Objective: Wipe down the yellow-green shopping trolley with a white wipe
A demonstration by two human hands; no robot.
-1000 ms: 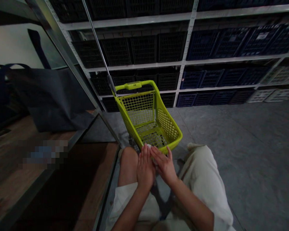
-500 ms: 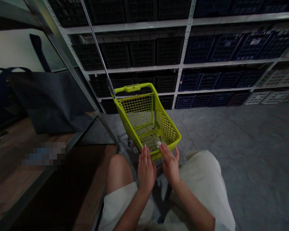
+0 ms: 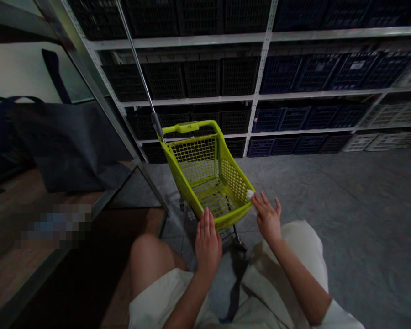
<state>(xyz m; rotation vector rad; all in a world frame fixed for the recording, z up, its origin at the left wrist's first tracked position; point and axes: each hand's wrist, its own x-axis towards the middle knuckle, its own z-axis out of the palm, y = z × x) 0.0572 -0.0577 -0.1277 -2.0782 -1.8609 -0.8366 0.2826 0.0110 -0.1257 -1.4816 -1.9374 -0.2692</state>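
Observation:
A small lime-green shopping cart (image 3: 208,183) stands on the grey floor just ahead of my knees, its basket empty. My left hand (image 3: 208,242) lies flat with fingers stretched out, fingertips at the cart's near rim. To the right, my right hand (image 3: 267,217) reaches the cart's right front corner and presses a small white wad (image 3: 250,194) against the rim with its fingertips; the other fingers are spread. I sit with bare knees and light shorts.
Metal shelving (image 3: 260,91) full of dark plastic crates lines the back wall. A metal rack post (image 3: 99,100) slants at the left, with a dark bag (image 3: 71,141) on a wooden shelf (image 3: 27,237). A thin metal pole (image 3: 140,68) leans behind the cart.
My right hand moved right from the cart's front edge to its right corner, carrying the white wad. My left hand stayed at the near rim. The view shifted slightly.

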